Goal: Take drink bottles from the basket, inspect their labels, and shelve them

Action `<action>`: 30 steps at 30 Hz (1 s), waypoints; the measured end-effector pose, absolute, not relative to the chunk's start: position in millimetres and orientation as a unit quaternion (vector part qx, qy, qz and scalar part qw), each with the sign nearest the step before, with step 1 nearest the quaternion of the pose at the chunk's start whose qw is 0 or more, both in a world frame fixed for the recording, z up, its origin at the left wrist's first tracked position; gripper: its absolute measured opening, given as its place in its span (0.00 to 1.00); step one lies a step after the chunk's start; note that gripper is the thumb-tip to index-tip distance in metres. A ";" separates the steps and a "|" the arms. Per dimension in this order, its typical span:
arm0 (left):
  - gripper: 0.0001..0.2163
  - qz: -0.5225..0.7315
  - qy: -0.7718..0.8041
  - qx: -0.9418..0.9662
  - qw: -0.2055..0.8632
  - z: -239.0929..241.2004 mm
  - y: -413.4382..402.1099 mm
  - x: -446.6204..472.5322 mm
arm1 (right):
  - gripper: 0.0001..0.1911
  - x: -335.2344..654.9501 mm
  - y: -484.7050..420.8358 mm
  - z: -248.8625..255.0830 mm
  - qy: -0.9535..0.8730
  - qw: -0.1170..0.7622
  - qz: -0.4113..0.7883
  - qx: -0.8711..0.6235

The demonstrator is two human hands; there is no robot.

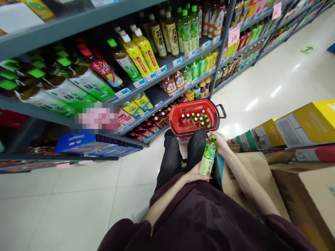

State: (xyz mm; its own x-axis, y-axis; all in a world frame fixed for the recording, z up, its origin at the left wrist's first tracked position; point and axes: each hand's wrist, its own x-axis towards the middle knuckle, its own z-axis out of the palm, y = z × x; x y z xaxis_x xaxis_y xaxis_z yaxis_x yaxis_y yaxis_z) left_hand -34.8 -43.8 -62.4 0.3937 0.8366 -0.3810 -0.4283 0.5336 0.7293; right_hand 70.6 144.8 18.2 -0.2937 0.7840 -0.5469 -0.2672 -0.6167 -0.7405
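A green-tea bottle (208, 157) with a green cap and a pale green lower label is held tilted over my lap. My left hand (194, 173) is wrapped under and around its base. Up at the neck and cap, my right hand (219, 141) grips it from the far side, with some fingers hidden behind the bottle. Beyond my knees a red shopping basket (178, 115) with a black handle stands close to the shelf. Several small drink bottles (196, 121) with white, green and brown caps stand inside it.
Shelves (154, 82) of bottled drinks run along the left and ahead. To my right are open cardboard boxes (251, 170) and yellow cartons (300, 125). A blue carton (86, 143) sits on the low shelf at left. Tiled floor (136, 170) lies beside my legs.
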 end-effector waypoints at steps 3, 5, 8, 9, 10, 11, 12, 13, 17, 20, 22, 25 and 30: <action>0.46 0.398 0.373 0.273 0.792 -62.2 -43.6 -35.3 | 0.21 70.8 144.7 19.5 -0.271 0.350 0.754 -0.485; 0.46 0.400 0.366 0.279 0.793 -62.7 -43.1 -35.5 | 0.20 71.2 144.7 19.0 -0.271 0.350 0.755 -0.485; 0.47 0.402 0.360 0.283 0.793 -63.5 -42.7 -35.5 | 0.18 72.0 145.0 17.3 -0.268 0.351 0.758 -0.480; 0.48 0.402 0.360 0.283 0.793 -63.6 -42.7 -35.3 | 0.18 72.4 145.2 16.6 -0.269 0.350 0.758 -0.480; 0.48 0.402 0.360 0.282 0.793 -63.6 -42.8 -35.2 | 0.18 72.7 145.4 16.0 -0.269 0.349 0.758 -0.481; 0.48 0.402 0.361 0.281 0.793 -63.5 -42.9 -35.1 | 0.18 72.9 145.6 15.4 -0.269 0.347 0.759 -0.482; 0.47 0.402 0.362 0.281 0.792 -63.4 -43.1 -34.9 | 0.18 73.0 145.8 15.0 -0.268 0.345 0.759 -0.483; 0.47 0.402 0.363 0.282 0.792 -63.4 -43.3 -34.8 | 0.18 73.1 146.0 14.7 -0.267 0.344 0.759 -0.484; 0.47 0.402 0.367 0.278 0.791 -65.7 -43.7 -34.4 | 0.18 72.5 146.5 15.7 -0.269 0.343 0.758 -0.485; 0.45 0.407 0.364 0.278 0.791 -69.1 -43.8 -34.1 | 0.18 72.2 146.3 17.3 -0.271 0.341 0.757 -0.488; 0.44 0.409 0.363 0.279 0.789 -70.6 -43.9 -33.8 | 0.18 72.3 146.2 18.3 -0.271 0.342 0.756 -0.488; 0.44 0.409 0.363 0.276 0.790 -70.1 -44.0 -33.4 | 0.17 72.2 145.8 19.8 -0.270 0.346 0.757 -0.485; 0.43 0.409 0.369 0.271 0.790 -64.7 -43.6 -32.9 | 0.16 71.4 145.3 23.1 -0.266 0.339 0.757 -0.491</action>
